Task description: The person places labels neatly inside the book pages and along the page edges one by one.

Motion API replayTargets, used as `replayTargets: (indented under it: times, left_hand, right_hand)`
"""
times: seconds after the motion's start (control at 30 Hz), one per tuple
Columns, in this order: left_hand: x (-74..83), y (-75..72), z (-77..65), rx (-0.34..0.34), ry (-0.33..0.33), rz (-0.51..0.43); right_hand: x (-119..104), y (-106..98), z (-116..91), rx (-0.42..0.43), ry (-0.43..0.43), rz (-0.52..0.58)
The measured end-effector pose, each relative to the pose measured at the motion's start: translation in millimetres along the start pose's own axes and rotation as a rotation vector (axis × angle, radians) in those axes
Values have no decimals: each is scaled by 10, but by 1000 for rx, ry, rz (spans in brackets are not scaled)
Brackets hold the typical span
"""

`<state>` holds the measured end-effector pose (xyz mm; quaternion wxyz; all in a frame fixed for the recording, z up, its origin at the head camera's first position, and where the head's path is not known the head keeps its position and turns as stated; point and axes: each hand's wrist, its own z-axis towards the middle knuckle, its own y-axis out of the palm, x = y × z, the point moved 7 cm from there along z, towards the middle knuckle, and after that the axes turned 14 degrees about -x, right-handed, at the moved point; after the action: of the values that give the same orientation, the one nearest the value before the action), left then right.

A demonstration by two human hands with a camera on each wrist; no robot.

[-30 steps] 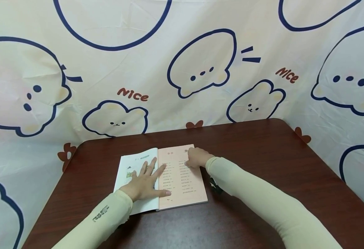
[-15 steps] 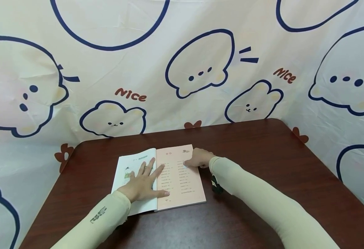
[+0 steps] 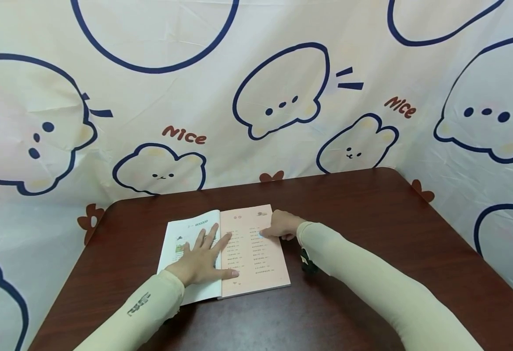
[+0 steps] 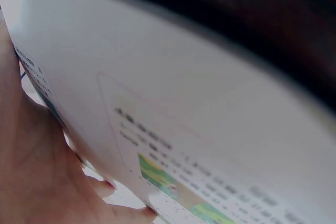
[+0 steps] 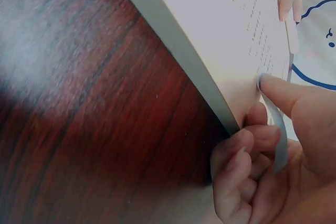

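Observation:
An open book (image 3: pixel 256 278) lies on the table, with a white left page (image 3: pixel 173 239) and a pale pink right page of printed lines. My left hand (image 3: pixel 199 263) rests spread across the left page and the fold, its thumb reaching onto the pink page. At the book's right edge, my right hand (image 3: pixel 284 224) has its thumb on the pink page and its fingers curled beneath. Close up in the right wrist view, a bent paper edge (image 5: pixel 282 150) sits between that thumb and the curled fingers. The left wrist view shows the white page blurred beside the left palm (image 4: pixel 37 166).
The dark brown wooden table (image 3: pixel 348 204) extends around the book. A cream curtain (image 3: pixel 221 97) with blue cartoon outlines stands behind the table and along its sides. Light sleeves cover both arms.
The right hand has shifted slightly right, to the page's outer edge, uncovering the small picture in the pink page's upper corner. My left hand stays in place on the book.

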<state>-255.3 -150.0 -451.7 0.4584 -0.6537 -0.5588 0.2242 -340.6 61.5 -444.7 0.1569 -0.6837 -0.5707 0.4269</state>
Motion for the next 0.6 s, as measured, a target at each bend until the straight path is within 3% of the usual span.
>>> replayTargets:
  times: [0.27,0.6]
  left_hand:
    - [11,-1,-1,3,5,4]
    - [4,-1,6,12,16,5]
  right_hand:
    - [20,14,26,-30,0,-19]
    - [24,8,38,49,52,18]
